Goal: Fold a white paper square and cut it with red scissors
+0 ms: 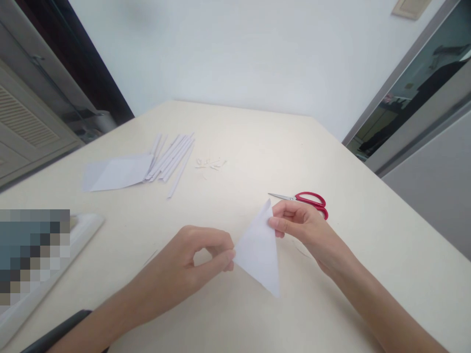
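A white sheet folded into a triangle (259, 250) is held just above the cream table (257, 142). My left hand (191, 260) pinches its left corner between thumb and fingers. My right hand (301, 225) pinches the triangle's upper right edge. Red-handled scissors (307, 200) lie on the table just behind my right hand, blades pointing left.
A bundle of thin white paper strips (171, 159) and a flat white sheet (116, 172) lie at the back left, with small paper scraps (210, 164) beside them. A white tray-like object (55, 264) sits at the left edge. Walls and a glass door surround the table.
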`<state>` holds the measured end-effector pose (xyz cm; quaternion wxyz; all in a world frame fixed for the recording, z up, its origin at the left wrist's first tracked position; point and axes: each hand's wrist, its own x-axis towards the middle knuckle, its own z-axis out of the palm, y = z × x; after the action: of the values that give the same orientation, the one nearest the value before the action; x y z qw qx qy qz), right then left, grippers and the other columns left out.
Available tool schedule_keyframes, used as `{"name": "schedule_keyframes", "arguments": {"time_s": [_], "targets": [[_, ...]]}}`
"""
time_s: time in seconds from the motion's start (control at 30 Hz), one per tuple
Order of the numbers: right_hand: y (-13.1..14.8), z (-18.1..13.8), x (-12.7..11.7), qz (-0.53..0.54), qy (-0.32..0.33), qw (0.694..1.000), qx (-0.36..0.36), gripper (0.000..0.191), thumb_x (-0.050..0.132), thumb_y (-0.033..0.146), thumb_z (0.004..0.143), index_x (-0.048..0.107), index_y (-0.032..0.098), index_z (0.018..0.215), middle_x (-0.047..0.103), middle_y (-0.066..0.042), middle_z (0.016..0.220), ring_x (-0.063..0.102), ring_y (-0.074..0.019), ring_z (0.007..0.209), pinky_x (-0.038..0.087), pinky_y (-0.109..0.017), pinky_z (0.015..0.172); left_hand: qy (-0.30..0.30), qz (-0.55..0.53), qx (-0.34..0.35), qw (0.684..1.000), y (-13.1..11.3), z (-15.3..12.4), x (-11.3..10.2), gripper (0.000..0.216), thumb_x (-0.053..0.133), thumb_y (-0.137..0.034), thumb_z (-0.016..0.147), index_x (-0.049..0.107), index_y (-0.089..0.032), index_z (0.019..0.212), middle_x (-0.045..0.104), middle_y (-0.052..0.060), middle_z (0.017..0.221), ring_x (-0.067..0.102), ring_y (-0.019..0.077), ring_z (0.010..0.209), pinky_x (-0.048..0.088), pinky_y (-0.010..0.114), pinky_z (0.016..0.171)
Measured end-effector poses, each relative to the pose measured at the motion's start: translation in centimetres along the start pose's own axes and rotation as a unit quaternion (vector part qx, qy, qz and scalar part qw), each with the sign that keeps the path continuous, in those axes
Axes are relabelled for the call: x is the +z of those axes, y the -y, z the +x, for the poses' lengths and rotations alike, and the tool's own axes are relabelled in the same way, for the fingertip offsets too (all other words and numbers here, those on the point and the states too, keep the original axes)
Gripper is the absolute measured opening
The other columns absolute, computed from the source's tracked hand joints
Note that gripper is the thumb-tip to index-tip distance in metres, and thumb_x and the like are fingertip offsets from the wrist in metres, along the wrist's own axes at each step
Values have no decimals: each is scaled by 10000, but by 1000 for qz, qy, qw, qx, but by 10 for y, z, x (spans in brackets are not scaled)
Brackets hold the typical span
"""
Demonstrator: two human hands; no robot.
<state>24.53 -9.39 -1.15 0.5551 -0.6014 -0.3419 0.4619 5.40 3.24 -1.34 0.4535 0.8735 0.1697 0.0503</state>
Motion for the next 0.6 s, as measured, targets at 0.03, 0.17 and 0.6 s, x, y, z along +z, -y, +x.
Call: {"name": "schedule_keyframes", "arguments": {"time_s": [0.03, 0.17, 0.6], "targets": [[0, 0, 0, 0, 0, 1000, 1, 130, 746, 201, 769, 633, 193, 703, 557, 53, 629, 503, -100, 632, 394, -220, 622, 2, -1, -3, 1000, 1, 0, 0, 286, 476, -237, 904, 613, -196, 655, 654, -47, 657, 606, 121, 659, 411, 235, 664], [2, 0, 2, 2, -8, 1000, -2, 170, 755, 213, 756, 611, 193, 668, 552, 48, 623, 501, -107, 623, 398, -231, 611, 4, 4, -8, 1000, 2, 1, 0, 281, 486, -247, 895, 620, -197, 654, 663, -42, 658, 612, 130, 662, 416, 240, 669], [1, 0, 4, -14, -12, 1000, -13, 195, 757, 248, 751, 594, 190, 661, 556, 42, 649, 493, -110, 620, 383, -241, 600, 1, 4, 4, 1000, 1, 1, 2, 274, 476, -204, 874, 613, -197, 636, 654, -43, 645, 612, 128, 651, 411, 232, 644]]}}
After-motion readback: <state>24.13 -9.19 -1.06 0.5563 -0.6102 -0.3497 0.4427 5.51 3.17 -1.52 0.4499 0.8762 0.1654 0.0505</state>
